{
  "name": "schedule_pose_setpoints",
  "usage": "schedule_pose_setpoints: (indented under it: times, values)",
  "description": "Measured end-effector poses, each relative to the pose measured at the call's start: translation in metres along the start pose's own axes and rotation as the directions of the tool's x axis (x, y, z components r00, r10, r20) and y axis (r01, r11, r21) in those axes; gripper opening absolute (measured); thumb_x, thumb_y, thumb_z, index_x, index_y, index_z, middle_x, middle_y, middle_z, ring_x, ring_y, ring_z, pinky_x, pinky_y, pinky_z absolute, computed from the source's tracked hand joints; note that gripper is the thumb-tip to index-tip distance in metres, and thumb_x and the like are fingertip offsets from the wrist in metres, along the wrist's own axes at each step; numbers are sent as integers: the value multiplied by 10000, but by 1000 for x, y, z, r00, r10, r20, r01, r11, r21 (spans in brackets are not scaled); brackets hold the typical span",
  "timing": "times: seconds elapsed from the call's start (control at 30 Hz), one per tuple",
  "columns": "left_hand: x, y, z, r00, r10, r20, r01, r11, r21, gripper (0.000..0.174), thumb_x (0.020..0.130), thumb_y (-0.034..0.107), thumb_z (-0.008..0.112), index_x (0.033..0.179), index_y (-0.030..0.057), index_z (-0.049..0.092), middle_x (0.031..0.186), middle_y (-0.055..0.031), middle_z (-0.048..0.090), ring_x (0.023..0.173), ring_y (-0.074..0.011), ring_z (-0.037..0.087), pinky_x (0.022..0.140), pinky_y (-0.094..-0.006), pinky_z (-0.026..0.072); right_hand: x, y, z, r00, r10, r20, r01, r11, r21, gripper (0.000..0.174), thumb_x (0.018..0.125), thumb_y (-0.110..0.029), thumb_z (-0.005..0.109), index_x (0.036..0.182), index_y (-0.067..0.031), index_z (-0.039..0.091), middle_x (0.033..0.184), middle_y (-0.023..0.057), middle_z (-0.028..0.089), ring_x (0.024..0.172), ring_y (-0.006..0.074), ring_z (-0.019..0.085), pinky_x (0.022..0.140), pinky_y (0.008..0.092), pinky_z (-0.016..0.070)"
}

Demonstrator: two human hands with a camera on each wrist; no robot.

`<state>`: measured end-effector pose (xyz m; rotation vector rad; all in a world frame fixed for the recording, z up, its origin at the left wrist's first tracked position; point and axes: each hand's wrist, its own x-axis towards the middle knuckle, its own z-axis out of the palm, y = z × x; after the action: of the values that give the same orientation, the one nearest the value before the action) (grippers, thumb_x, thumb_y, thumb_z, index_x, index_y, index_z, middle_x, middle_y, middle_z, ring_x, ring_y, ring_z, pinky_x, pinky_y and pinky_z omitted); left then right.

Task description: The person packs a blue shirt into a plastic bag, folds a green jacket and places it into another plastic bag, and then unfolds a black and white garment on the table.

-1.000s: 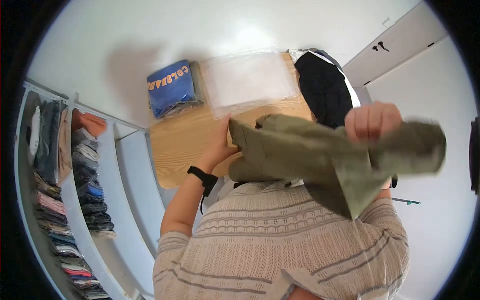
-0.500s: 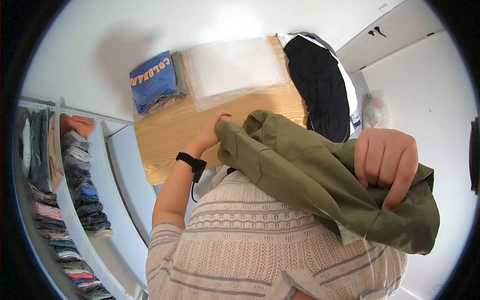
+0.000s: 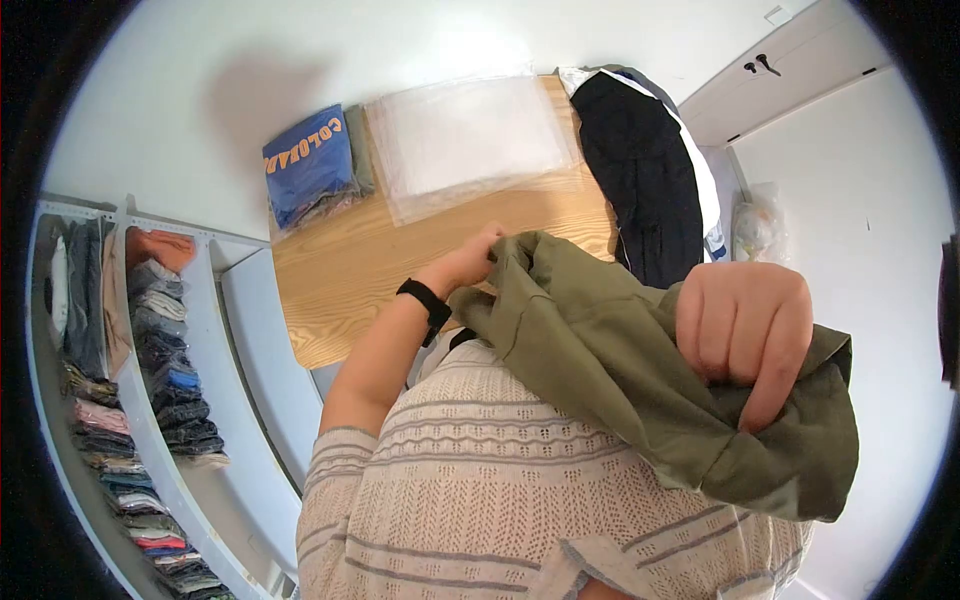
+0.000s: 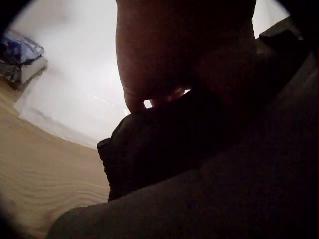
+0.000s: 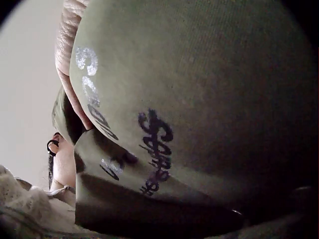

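Observation:
An olive-green garment (image 3: 600, 320) stretches between both hands in front of the torso, folded and bunched. My left hand (image 3: 472, 262) grips its upper left end, with the fingertips hidden behind the cloth. In the left wrist view that hand (image 4: 184, 50) is a dark shape over shadowed fabric. My right hand (image 3: 745, 335) holds the other end, its fingers curled and one digit reaching down into the folds. Silver and black lettering (image 5: 157, 144) shows on the cloth in the right wrist view.
On the wooden table (image 3: 350, 310) lie a bagged blue garment (image 3: 310, 165) marked with orange letters, clear plastic bags (image 3: 470, 140), and black clothing (image 3: 645, 180) at the right edge. Shelves (image 3: 215, 400) of folded clothes stand at left. A plastic-wrapped bundle (image 3: 760, 230) sits beyond the table.
My right hand has come down toward the body, and the garment hangs lower. The left hand first moved left, then shifted right along the garment's upper edge, its fingers closing on it.

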<state>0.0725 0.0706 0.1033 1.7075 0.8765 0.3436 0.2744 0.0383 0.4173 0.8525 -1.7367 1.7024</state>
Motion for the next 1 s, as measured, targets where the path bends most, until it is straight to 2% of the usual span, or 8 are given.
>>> schedule_pose_setpoints:
  times: [0.17,0.2,0.23,0.3,0.37,0.4,0.63,1.0]
  values:
    - [-65,6,-42,821,-35,-570,-32,994,-108,388,774,-96,548,1136,43,558,1169,-93,562,1112,-217,502,942,-313,400,-31,-35,-17,990,95,-102,-116,969,-216,282,885,-189,519,752,37,621,492,36,409,400,164,411,406,300,370]
    - [-83,-10,-59,785,-7,-620,-174,957,-231,392,783,-95,531,1147,49,553,1123,-79,589,1067,-214,531,937,-318,407,-49,-42,-10,918,29,-396,-191,907,-376,259,870,-203,543,760,15,628,537,44,440,451,161,442,448,297,404]
    - [-112,-9,-77,723,-132,-678,-44,971,-236,369,785,-90,523,1126,46,560,1094,-67,604,1051,-208,543,926,-316,413,-71,-46,2,766,-95,-636,-307,815,-491,237,854,-217,567,768,-7,634,581,51,471,502,159,474,489,293,438]
    - [-160,-10,-119,596,-20,-803,238,959,153,336,758,-97,519,1069,24,562,1031,-61,605,968,-184,563,835,-300,442,-102,-57,17,40,-354,-934,-636,712,-297,174,803,-110,623,933,4,640,1014,132,599,916,254,594,793,362,484]
    - [-185,41,-127,445,15,-895,136,987,84,248,762,-90,499,980,14,558,918,-83,586,872,-142,541,783,-269,429,-138,-60,-14,171,-426,-889,-951,164,-262,337,796,-100,651,1090,45,574,1012,106,627,945,199,592,844,300,452]
    - [-194,57,-133,409,16,-913,182,978,99,260,766,-92,472,990,14,551,894,-74,579,865,-134,531,766,-259,430,-109,-44,-23,-47,-419,-907,-832,519,-196,300,819,-109,639,1068,52,596,1003,82,635,897,154,585,823,264,444]
    - [-224,131,-152,333,323,-886,322,844,429,308,730,-85,451,1010,2,545,901,-81,581,852,-176,546,785,-261,422,-141,-17,-47,-85,-327,-941,-680,709,-185,316,820,-85,632,1094,63,582,1026,79,628,900,146,577,795,276,458]
    - [-288,185,-122,353,341,-871,417,777,473,263,710,-20,454,952,-33,556,886,-103,581,833,-183,546,783,-274,425,-167,-65,34,19,-220,-975,-952,293,-85,288,778,-66,648,1031,61,595,914,46,629,808,118,568,745,256,448]
